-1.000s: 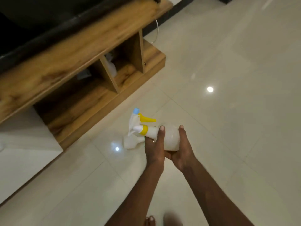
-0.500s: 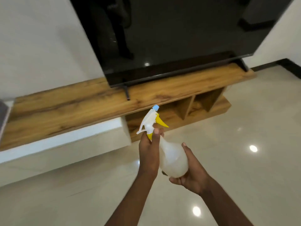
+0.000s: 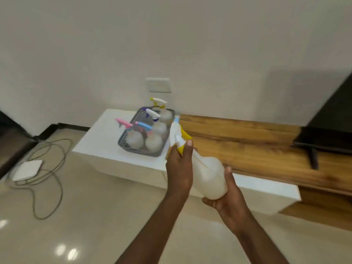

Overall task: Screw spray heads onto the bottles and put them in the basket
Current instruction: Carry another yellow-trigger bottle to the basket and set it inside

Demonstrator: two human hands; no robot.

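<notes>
A: On the white surface's right edge, where it meets the wood, stood the grey basket (image 3: 124,140), four capped bottles inside.

B: And the bottle (image 3: 208,177)?

A: Held short of it. The right hand (image 3: 227,200) cupped its base; the left hand (image 3: 179,168) wrapped the neck below the spray head (image 3: 177,137). It looked light, thin-walled, slippery; neck safest.

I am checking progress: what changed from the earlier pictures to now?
The view swung from the floor up to the grey basket holding four bottles. The bottle was raised from lying sideways to a tilted pose. Unchanged: left hand at the spray head, right hand under the base.
</notes>
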